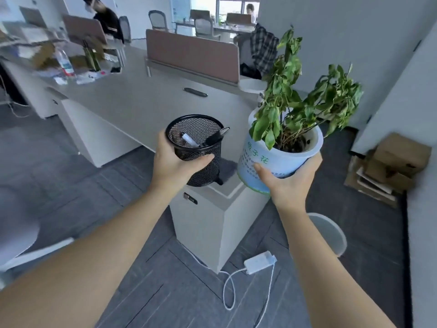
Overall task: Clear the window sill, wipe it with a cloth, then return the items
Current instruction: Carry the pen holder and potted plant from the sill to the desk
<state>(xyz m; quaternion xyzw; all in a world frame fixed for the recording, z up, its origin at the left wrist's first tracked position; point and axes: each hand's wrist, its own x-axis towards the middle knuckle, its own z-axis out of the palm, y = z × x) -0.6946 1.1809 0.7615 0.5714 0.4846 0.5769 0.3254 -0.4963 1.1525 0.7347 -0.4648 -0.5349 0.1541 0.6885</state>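
Above the desk (pixel 142 100) corner, my right hand (pixel 290 183) cups the potted plant (pixel 281 147), fingers wrapped beneath it. My left hand (pixel 172 162) clasps the mesh pen holder (pixel 197 147) beside it. I lower both level, plant first.

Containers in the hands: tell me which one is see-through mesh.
The black pen holder in the left hand. Its wire mesh shows the pens inside, while the white plant pot in the right hand has solid walls with green printed characters.
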